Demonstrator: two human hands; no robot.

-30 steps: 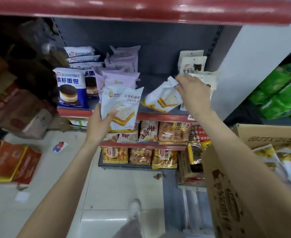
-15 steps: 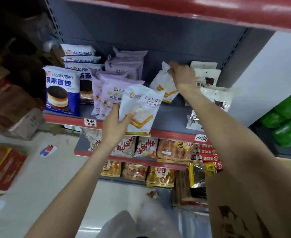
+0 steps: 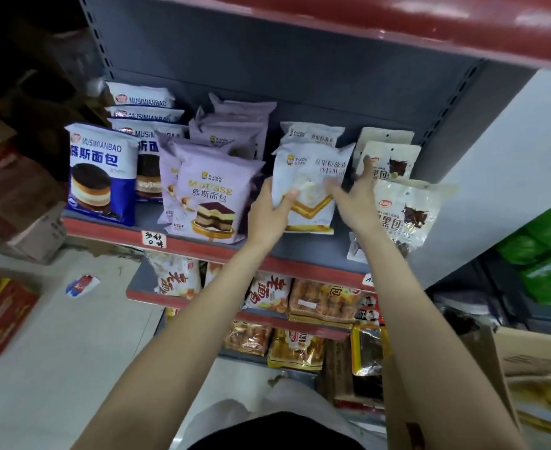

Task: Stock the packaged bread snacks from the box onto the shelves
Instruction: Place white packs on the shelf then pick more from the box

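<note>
Standing a white plastic sandwich-bread packet [image 3: 311, 186] upright on the grey metal shelf [image 3: 313, 248], in the gap between the lilac mousse-cake packets [image 3: 214, 196] and the clear dark-bun packets [image 3: 404, 209]; a second ago held out in front of the shelf edge, now set in front of a like white packet [image 3: 313, 134] placed at the back moments earlier; two of the batch on the shelf, then, with more likely waiting in the brown cardboard box [image 3: 527, 358] at lower right; left hand [image 3: 267, 212] gripping the front packet's lower left edge, thumb across its face; right hand [image 3: 353, 196] spread wide, holding nothing, fingers steadying its right side.
</note>
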